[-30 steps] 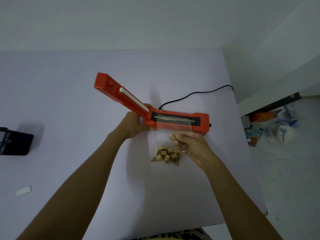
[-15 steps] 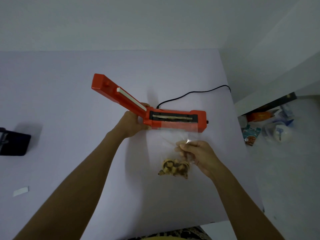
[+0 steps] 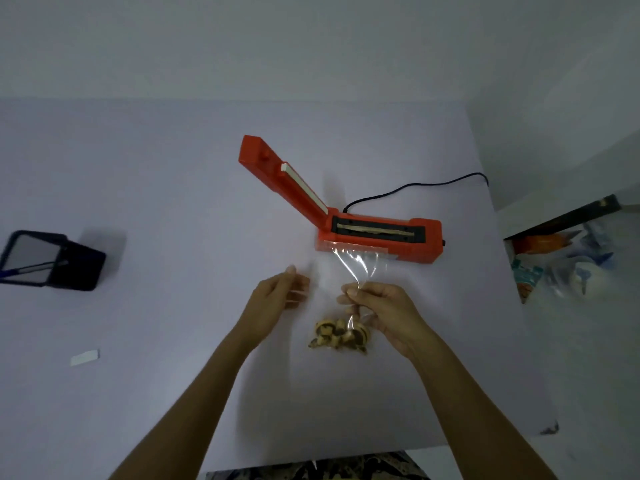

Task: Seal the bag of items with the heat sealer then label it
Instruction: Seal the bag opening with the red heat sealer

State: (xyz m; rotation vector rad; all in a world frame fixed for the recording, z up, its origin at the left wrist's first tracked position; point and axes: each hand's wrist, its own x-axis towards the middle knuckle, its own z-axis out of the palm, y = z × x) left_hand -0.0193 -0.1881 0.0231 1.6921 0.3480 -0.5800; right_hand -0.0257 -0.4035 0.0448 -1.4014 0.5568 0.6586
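Note:
The orange heat sealer (image 3: 415,249) stands on the white table (image 3: 173,168) with its lid arm (image 3: 280,171) raised to the upper left. A clear plastic bag (image 3: 356,268) holding brown and yellow items (image 3: 337,336) lies in front of it. The bag's top edge rests against the sealer's front. My right hand (image 3: 381,306) pinches the bag at its middle. To the left of the bag, my left hand (image 3: 277,296) hovers with fingers apart, holding nothing.
A black stand with a pen (image 3: 52,259) sits at the table's left edge. A small white label (image 3: 85,357) lies at the lower left. The sealer's black cord (image 3: 415,185) runs off the right edge. Packets and clutter (image 3: 561,265) lie on the floor to the right.
My left hand has let go of the sealer's hinge end and drawn back toward me. My right hand has pulled the bag back from the sealing strip.

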